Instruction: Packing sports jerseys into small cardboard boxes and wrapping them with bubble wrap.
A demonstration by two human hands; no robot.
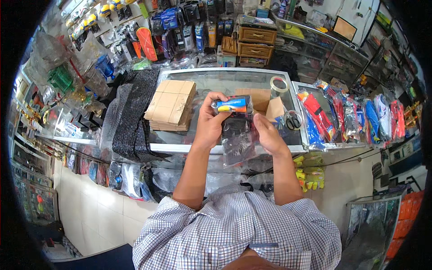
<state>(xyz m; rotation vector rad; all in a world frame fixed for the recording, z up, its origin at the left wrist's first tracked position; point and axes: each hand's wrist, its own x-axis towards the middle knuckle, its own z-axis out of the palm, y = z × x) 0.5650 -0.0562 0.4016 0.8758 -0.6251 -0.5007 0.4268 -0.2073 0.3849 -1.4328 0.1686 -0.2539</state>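
Observation:
In front of my chest, above the counter, is a clear plastic packet (238, 136) with dark contents and a blue, yellow and orange label header that bears writing. My left hand (210, 123) grips its upper left side, thumb across the front by the label. At the packet's right edge is my right hand (270, 135), its thumb up and its other fingers largely hidden. Just beyond the packet stands an open cardboard box (261, 98). Black-handled scissors (293, 120) lie right of the box, over a pale ring. A tape roll (279, 84) rests farther back.
A stack of flattened cardboard (170, 106) sits left on the white-framed glass counter (216, 72). Black bubble wrap (131, 118) drapes over its front edge. Packaged sports goods (317, 114) lie at right. Yellow gloves (309, 172) hang below. Wooden drawers (257, 35) stand behind.

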